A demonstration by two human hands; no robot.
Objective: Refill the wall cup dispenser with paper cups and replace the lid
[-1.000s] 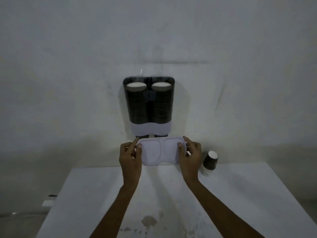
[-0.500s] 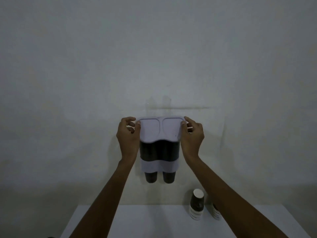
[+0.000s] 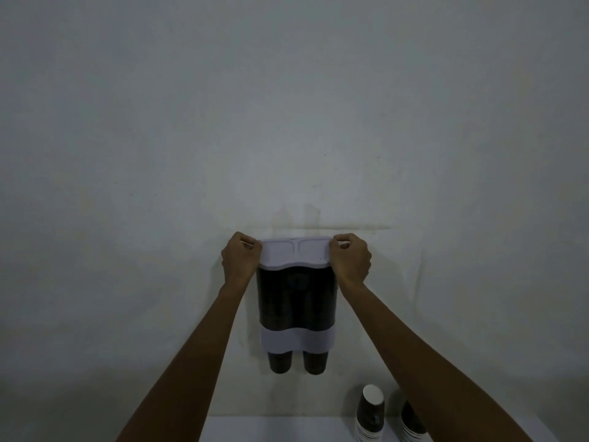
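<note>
A dark twin-tube cup dispenser (image 3: 296, 301) hangs on the wall, with a pale band low on it and two dark cup bottoms (image 3: 298, 362) poking out underneath. The pale lilac lid (image 3: 294, 253) sits across the dispenser's top. My left hand (image 3: 240, 260) grips the lid's left end and my right hand (image 3: 349, 258) grips its right end, fingers curled over the edges. The cups inside the tubes are hidden behind the dark walls.
Two short stacks of dark paper cups stand on the white table (image 3: 271, 430) at the lower right: one stack (image 3: 369, 414) with its white inside showing, the other stack (image 3: 411, 421) partly behind my right forearm. Bare wall surrounds the dispenser.
Both hands carried the lid up from the table to the dispenser's top and lowered it flat onto it. The view tilted upward, so the table dropped to the bottom edge.
</note>
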